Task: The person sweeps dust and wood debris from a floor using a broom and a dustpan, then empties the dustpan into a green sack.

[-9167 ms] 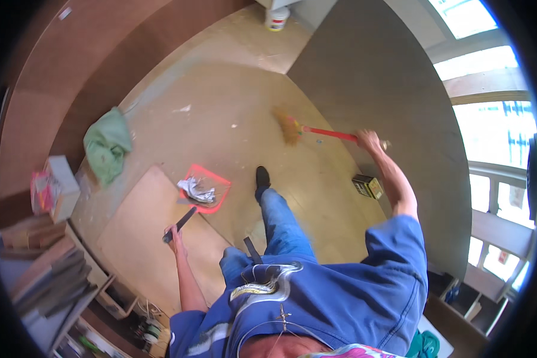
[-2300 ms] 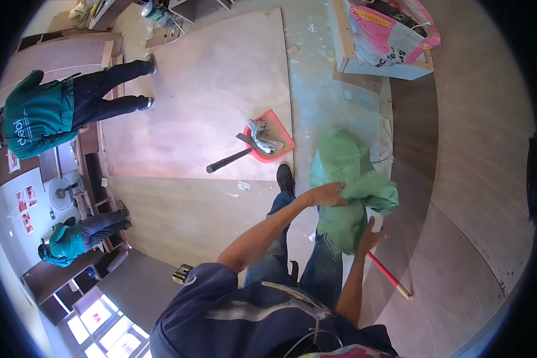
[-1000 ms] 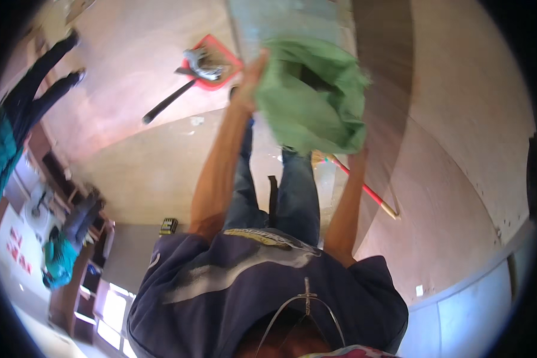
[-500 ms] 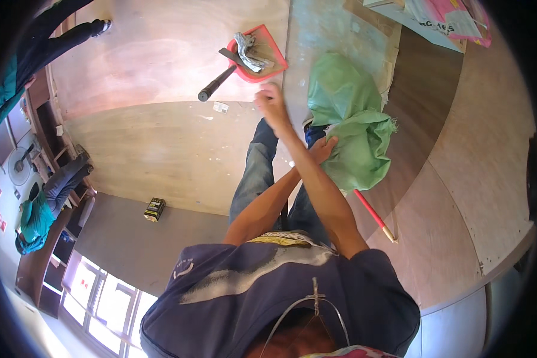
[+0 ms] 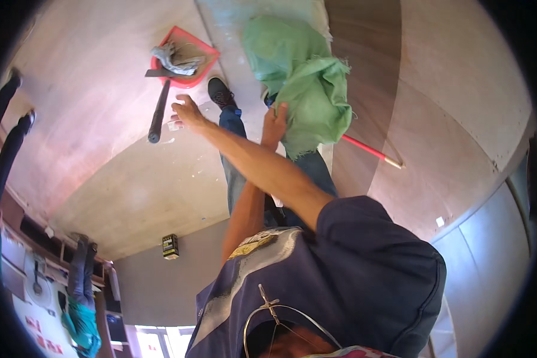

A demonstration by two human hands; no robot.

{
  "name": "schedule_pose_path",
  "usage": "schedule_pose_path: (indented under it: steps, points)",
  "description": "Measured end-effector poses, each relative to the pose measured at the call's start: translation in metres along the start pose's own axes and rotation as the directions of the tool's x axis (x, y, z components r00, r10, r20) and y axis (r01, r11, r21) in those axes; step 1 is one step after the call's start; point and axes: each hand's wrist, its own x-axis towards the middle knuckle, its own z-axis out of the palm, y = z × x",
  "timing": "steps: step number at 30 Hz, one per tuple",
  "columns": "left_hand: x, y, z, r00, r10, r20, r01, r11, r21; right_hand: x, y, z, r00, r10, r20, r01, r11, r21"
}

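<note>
Green sack [image 5: 307,98], floppy, wrinkled and fringed, is in front of the legs [image 5: 232,140], its long way running away from the body, round end farthest. I see the left hand [image 5: 274,124] gripping its edge. The right hand [image 5: 188,112] is loose, near the red dustpan's [image 5: 182,82] black handle [image 5: 159,113]. A shoe [image 5: 221,92] stands between.

FLOOR [image 5: 155,191]: tan boards, seamed | red dustpan [image 5: 180,83] | white scrap [image 5: 173,126] near dustpan | dark shoe [image 5: 220,92] | black-and-yellow box [image 5: 170,246] by grey panel [image 5: 161,286] | green sack [image 5: 313,95], contact unclear
</note>
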Motion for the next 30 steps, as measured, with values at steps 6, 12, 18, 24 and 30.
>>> schedule_pose_path:
  steps: [6, 12, 18, 24, 30]
  points:
    - [0.013, 0.037, -0.015, 0.976, -0.041, 0.213, 0.095, 0.963, -0.253, -0.119, -0.201, -0.199, 0.476, -0.876, -0.081, 0.414, 0.304, -0.858]
    - [0.043, 0.092, 0.015, 0.927, -0.103, 0.361, 0.182, 0.964, -0.193, -0.116, -0.181, -0.409, 0.488, -0.752, -0.442, -0.325, 0.314, -0.892]
    - [0.001, 0.033, 0.054, 0.939, -0.024, -0.343, 0.075, 0.988, 0.136, -0.079, -0.189, -0.494, 0.504, -0.726, -0.468, 0.004, 0.544, -0.839]
    - [0.028, -0.008, 0.147, 0.854, -0.362, -0.374, 0.218, 0.901, -0.374, -0.146, -0.199, -0.445, 0.467, -0.813, -0.348, 0.227, 0.49, -0.842]
    - [0.143, 0.057, 0.138, 0.985, -0.168, -0.03, 0.118, 0.8, -0.588, -0.181, -0.173, -0.419, 0.828, -0.425, -0.367, 0.344, 0.9, -0.267]
